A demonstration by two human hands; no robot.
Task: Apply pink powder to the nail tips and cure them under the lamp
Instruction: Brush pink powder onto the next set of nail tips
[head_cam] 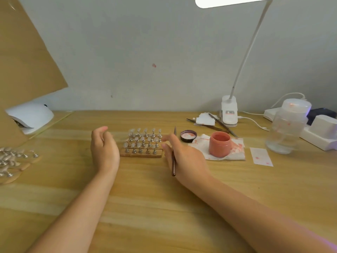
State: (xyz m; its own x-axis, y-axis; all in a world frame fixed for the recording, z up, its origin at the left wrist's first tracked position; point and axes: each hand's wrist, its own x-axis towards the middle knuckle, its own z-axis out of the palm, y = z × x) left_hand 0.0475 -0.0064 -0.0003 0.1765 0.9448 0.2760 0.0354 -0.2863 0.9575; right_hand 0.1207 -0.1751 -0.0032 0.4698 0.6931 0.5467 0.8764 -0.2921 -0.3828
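Note:
Several clear nail tips (144, 139) stand on metal stands on a wooden board (141, 154) at the middle of the table. My left hand (104, 148) hovers just left of the board, fingers loosely curved, holding nothing. My right hand (182, 154) sits right of the board and holds a brown-handled brush (173, 161) that points up and away. An open jar of pink powder (220, 144) stands on stained tissue to the right, its lid (188, 136) beside it. The white curing lamp (31, 115) sits at the far left.
More nail tips on stands (11, 159) lie at the left edge. A clip-on desk lamp (229, 110), tweezers (221, 125), a clear bottle (286, 128), a power strip (313, 132) and a stained paper slip (261, 156) fill the right side. Brown cardboard (23, 61) leans at left.

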